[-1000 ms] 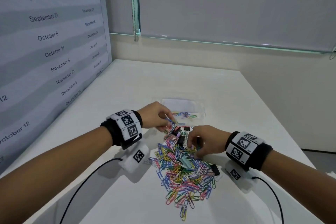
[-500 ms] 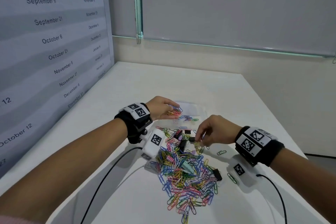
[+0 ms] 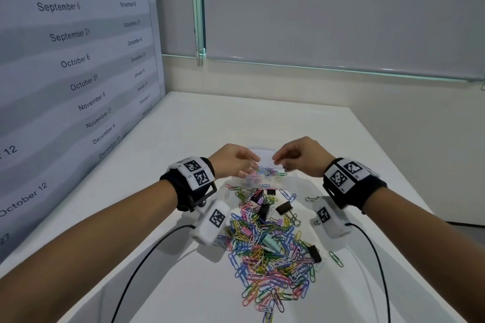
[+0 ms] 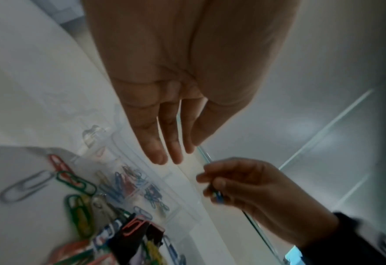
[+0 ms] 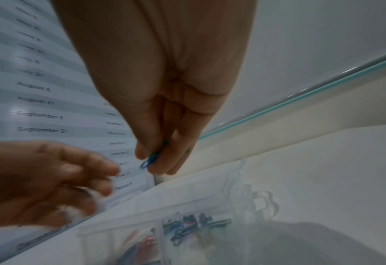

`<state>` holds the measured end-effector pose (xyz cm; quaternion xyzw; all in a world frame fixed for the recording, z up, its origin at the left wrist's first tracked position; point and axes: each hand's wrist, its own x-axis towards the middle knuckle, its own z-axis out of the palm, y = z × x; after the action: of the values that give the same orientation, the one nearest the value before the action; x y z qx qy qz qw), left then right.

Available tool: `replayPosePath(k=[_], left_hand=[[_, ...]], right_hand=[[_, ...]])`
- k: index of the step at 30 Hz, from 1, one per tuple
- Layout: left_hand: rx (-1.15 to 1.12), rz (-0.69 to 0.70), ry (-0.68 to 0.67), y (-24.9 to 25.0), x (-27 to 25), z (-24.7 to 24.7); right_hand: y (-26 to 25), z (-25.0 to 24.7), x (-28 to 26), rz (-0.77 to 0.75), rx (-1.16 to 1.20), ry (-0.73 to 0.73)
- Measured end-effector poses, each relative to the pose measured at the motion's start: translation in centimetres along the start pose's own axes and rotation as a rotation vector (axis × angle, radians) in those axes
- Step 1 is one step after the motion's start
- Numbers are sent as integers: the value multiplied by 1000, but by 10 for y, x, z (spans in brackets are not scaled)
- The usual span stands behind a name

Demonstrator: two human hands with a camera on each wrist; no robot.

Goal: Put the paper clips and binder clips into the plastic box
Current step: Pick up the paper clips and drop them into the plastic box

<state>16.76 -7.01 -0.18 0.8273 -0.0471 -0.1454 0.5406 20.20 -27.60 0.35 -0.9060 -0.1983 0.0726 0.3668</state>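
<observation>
A clear plastic box [image 3: 265, 155] with compartments stands on the white table, just beyond a heap of coloured paper clips [image 3: 267, 252]. Several paper clips lie in the box. Black binder clips [image 3: 284, 208] lie scattered in the heap. My left hand [image 3: 252, 164] hovers over the box's left side; in the left wrist view its fingers [image 4: 158, 156] are straight and hold nothing. My right hand [image 3: 278, 160] hangs over the box's right side and pinches a blue paper clip [image 5: 150, 160] between thumb and fingers.
A panel printed with dates [image 3: 73, 60] runs along the table's left edge. Two black cables [image 3: 147, 259] trail from the wrist units toward me. A stray green clip [image 3: 336, 258] lies to the right of the heap. The table's right edge drops off beyond my right forearm.
My right hand rose from the heap to above the box with a blue clip. My left hand, which held clips over the box, has opened and holds nothing.
</observation>
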Motion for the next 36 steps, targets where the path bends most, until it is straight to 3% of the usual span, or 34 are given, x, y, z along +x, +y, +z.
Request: replayPosePath(k=[5,8,14,19,29,36], left_hand=[[516,47,-266,-1,-14,11],[787,101,-328,3,-17,21],[870,107,-416,-2,-20,36],[948,160,-391,-9,-25,42],[1022,184,-332,-13,-24,51],[873,162,-201,-10,-23,31]], right_hand=[[1,5,11,1,-120,55],[-1,7,8,-4,-179,25],[-9,11,-17,-33,-314,-167],[-4,26,-38,-28,-553,-372],[9,31,-45,-9,-549,-308],[12,21,-52,12,-659,-258]])
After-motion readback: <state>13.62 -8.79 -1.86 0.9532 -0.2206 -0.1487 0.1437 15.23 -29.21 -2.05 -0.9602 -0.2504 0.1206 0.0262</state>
